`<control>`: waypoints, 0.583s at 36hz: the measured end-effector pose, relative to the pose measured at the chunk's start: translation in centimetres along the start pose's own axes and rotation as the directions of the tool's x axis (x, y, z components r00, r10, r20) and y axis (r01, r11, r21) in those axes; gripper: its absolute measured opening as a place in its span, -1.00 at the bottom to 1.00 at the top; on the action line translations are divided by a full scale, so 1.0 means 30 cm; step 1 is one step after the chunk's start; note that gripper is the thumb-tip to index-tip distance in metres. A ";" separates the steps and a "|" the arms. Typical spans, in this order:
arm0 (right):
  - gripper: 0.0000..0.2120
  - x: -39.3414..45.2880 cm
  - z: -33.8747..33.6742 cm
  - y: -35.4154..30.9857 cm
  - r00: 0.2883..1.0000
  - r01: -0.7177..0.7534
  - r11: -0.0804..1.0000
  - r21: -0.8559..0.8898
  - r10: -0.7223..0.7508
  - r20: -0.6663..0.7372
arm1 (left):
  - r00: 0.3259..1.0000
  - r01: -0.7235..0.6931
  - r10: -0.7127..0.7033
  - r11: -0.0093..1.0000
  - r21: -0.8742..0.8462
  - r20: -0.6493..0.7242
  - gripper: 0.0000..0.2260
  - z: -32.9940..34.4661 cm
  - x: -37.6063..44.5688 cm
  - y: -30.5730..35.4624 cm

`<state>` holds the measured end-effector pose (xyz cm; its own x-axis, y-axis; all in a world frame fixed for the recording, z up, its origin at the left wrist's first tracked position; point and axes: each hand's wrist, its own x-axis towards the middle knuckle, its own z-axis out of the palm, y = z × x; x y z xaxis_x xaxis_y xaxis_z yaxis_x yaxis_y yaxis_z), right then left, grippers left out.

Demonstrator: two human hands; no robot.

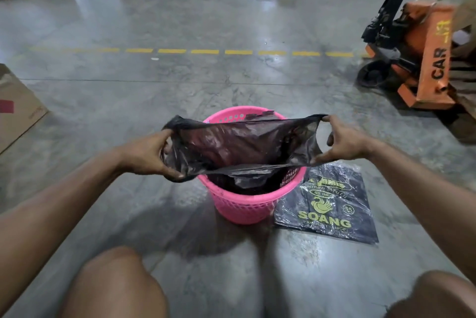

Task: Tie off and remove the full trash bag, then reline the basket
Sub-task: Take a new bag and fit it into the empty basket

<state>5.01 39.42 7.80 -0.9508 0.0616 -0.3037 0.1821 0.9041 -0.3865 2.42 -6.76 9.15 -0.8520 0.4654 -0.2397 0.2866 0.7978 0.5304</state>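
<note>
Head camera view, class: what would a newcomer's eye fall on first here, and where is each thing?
First, the pink basket at centre on the concrete floor, with both hands, left hand and right hand, stretching a black bag open over it. Next, the black pack of bags printed in yellow beside the basket's right, and the orange pallet jack at far right.

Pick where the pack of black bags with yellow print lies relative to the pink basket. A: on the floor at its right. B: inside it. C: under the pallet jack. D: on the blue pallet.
A: the pack of bags lies flat on the floor at the right of the pink basket.
</note>
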 end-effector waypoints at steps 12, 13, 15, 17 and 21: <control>0.38 -0.159 0.220 0.102 0.993 0.111 0.958 -0.263 -0.097 0.065 | 0.983 0.185 -0.175 0.939 0.290 -0.060 0.23 0.217 -0.095 -0.142; 0.37 -0.150 0.226 0.110 0.995 0.101 0.957 -0.272 -0.091 0.050 | 0.982 0.186 -0.170 0.936 0.299 -0.078 0.26 0.240 -0.092 -0.148; 0.34 -0.129 0.236 0.121 0.996 0.088 0.954 -0.288 -0.088 0.016 | 0.979 0.192 -0.161 0.934 0.301 -0.126 0.26 0.279 -0.077 -0.145; 0.31 -0.098 0.243 0.130 0.996 0.076 0.952 -0.296 -0.087 -0.023 | 0.970 0.223 -0.188 0.937 0.267 -0.152 0.19 0.299 -0.050 -0.134; 0.24 0.006 0.223 0.148 0.999 0.042 0.989 -0.138 -0.046 -0.025 | 0.955 0.265 -0.246 0.959 0.103 -0.165 0.13 0.273 0.042 -0.133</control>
<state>7.31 40.61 0.22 -0.9642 0.0302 -0.2634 0.1050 0.9557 -0.2748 3.79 -6.22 0.08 -0.9566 0.1846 -0.2255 0.0940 0.9279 0.3609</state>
